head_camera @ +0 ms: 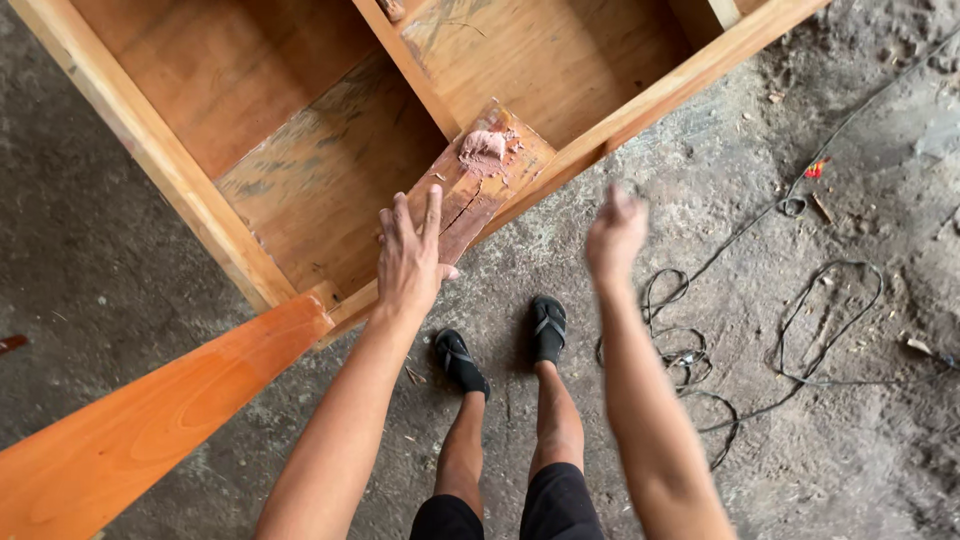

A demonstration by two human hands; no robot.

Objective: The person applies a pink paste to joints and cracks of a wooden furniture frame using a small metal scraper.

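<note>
Two bare hands in frame, seen from above. Left hand (pixel 410 255) at centre lies flat, fingers (pixel 404 215) spread and extended, palm down on the near end of a scrap wood board (pixel 478 190); not gripping, just pressing on it. The board is cracked along its length and sits tilted across the front rail of an unfinished wooden cabinet frame (pixel 300 130) filling the upper left and top of the frame. A lump of pinkish putty (pixel 483 146) sits on the board's far end, upper centre. Right hand (pixel 615 235), right of centre, is off the board, in the air over the concrete floor (pixel 800 440), motion-blurred; fingers look curled, holding nothing that I can see. An orange varnished plank (pixel 150 420) runs from lower left up to the frame's corner. Black cables (pixel 800 320) are coiled on the floor at right. Feet in black sandals (pixel 505 345) at lower centre.
</note>
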